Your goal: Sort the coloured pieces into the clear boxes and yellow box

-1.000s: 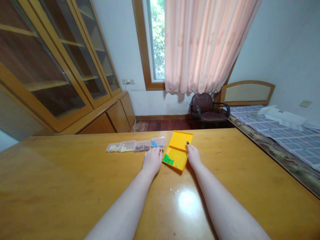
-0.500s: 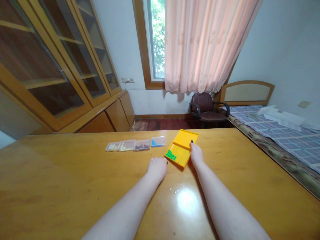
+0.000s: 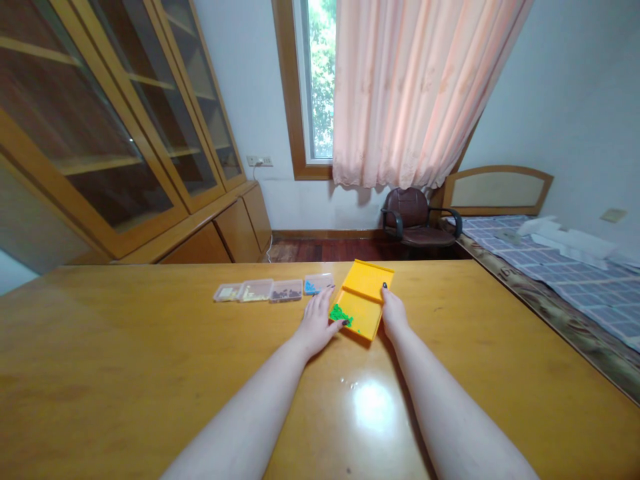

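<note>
An opened yellow case (image 3: pixel 367 280) lies tilted between my hands, its lid part away from me. Small green pieces (image 3: pixel 341 315) are gathered in the near left corner of its lower half. My right hand (image 3: pixel 395 315) grips the case's right edge, thumb on top. My left hand (image 3: pixel 319 326) is at the left edge, fingers spread, with the thumb over the near left corner by the green pieces. Whether the left fingers touch the case is hard to tell. Behind my left hand sits a clear box with blue pieces (image 3: pixel 311 286).
Further left on the wooden table (image 3: pixel 150 347) stand clear boxes with dark pieces (image 3: pixel 287 291), cream pieces (image 3: pixel 257 291) and pale pieces (image 3: pixel 228 293). Beyond the table are an armchair (image 3: pixel 407 210), a bed (image 3: pixel 525 247) and a glass-door cabinet (image 3: pixel 175 193).
My left hand has opened from a closed shape and moved up to the left edge of the case. The yellow case has turned slightly; my right hand still holds it.
</note>
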`<action>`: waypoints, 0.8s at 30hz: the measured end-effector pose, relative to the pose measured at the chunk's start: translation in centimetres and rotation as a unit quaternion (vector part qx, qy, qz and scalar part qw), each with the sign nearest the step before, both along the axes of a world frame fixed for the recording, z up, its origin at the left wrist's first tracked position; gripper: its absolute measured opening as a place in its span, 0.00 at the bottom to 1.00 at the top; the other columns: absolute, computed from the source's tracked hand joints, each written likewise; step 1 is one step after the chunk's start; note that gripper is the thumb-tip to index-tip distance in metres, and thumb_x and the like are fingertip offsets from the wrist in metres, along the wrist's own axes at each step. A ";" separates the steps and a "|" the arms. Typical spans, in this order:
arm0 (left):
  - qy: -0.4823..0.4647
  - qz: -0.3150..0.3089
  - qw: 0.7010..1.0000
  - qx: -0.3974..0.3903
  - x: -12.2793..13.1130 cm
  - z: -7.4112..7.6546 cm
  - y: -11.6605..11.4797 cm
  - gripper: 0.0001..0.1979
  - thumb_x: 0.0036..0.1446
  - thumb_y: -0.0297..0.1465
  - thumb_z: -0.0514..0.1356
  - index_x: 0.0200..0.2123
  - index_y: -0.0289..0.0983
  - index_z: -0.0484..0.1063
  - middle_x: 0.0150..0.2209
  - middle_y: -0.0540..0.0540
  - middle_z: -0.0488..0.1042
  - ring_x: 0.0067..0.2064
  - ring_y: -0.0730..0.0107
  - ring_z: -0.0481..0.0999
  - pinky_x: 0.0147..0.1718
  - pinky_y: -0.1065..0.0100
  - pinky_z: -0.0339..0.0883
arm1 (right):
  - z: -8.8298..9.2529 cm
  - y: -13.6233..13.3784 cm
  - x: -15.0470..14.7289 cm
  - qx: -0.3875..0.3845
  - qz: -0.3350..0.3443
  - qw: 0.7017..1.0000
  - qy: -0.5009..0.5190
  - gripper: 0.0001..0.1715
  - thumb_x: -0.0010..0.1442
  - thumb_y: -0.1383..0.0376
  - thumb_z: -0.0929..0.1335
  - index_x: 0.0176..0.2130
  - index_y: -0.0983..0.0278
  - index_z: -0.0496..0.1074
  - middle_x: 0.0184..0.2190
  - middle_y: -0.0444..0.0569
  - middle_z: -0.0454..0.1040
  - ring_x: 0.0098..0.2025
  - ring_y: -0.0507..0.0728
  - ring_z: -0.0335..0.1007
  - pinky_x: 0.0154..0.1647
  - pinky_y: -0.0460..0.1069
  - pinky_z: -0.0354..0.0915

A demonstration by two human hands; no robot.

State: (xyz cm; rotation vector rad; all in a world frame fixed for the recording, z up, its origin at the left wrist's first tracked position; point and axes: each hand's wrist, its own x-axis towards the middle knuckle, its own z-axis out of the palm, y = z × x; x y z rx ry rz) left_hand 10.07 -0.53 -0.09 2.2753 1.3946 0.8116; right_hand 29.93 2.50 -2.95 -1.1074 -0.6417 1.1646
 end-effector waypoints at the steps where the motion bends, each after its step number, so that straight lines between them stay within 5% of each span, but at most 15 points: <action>1: -0.033 -0.008 0.999 -0.018 0.0 -0.3 0.1 0.39 0.49 0.37 0.58 0.60 0.37 0.42 0.61 0.39 0.48 0.62 0.61 0.46 0.58 0.57 0.42 | -0.1 0.1 0.0 -0.006 -0.002 1.000 0.015 0.22 0.50 0.51 0.65 0.36 0.65 0.71 0.38 0.52 0.76 0.38 0.61 0.73 0.36 0.53 0.69; 5: -0.181 -0.045 0.975 -0.122 0.3 -0.8 0.2 0.49 0.43 0.32 0.64 0.61 0.39 0.35 0.60 0.39 0.51 0.60 0.61 0.52 0.57 0.59 0.49 | -0.1 0.3 -0.4 0.002 0.033 0.998 0.056 0.24 0.52 0.50 0.63 0.40 0.65 0.69 0.42 0.54 0.74 0.40 0.61 0.72 0.37 0.54 0.69; 10: -0.275 -0.027 0.938 -0.209 0.8 -0.4 0.6 0.42 0.39 0.30 0.66 0.58 0.39 0.52 0.52 0.42 0.66 0.54 0.60 0.64 0.53 0.59 0.57 | 0.5 -0.2 -0.8 0.048 0.020 0.999 0.006 0.28 0.52 0.45 0.60 0.43 0.61 0.68 0.42 0.50 0.74 0.42 0.59 0.72 0.38 0.53 0.69; 13: -0.337 -0.062 0.911 -0.230 0.7 -0.5 1.1 0.37 0.40 0.31 0.66 0.55 0.37 0.58 0.51 0.42 0.68 0.52 0.61 0.67 0.51 0.60 0.60 | 0.6 -0.4 -0.7 0.074 -0.008 0.997 -0.015 0.29 0.52 0.44 0.60 0.44 0.60 0.68 0.44 0.47 0.73 0.45 0.58 0.70 0.42 0.50 0.67; 17: -0.421 -0.063 0.869 -0.254 0.3 -1.1 1.8 0.34 0.39 0.33 0.66 0.52 0.34 0.61 0.50 0.40 0.69 0.50 0.61 0.69 0.50 0.61 0.61 | 0.7 -0.4 -0.9 0.060 0.043 0.997 0.027 0.31 0.51 0.44 0.60 0.41 0.64 0.71 0.41 0.51 0.75 0.43 0.60 0.71 0.40 0.52 0.68; 21: -0.462 -0.028 0.843 -0.275 0.0 -1.6 2.3 0.38 0.38 0.36 0.67 0.53 0.32 0.58 0.50 0.36 0.68 0.48 0.59 0.70 0.46 0.61 0.65 | 1.4 -0.7 -1.2 0.030 0.148 0.988 0.043 0.26 0.50 0.49 0.64 0.40 0.66 0.72 0.38 0.53 0.75 0.39 0.60 0.72 0.36 0.52 0.68; 24: -0.481 -0.021 0.828 -0.288 0.0 -1.6 2.3 0.45 0.36 0.35 0.68 0.57 0.35 0.50 0.51 0.34 0.66 0.48 0.60 0.71 0.44 0.62 0.66 | 1.9 -1.0 -1.2 0.023 0.157 0.987 0.019 0.20 0.47 0.56 0.68 0.38 0.65 0.72 0.35 0.52 0.76 0.34 0.57 0.73 0.34 0.50 0.67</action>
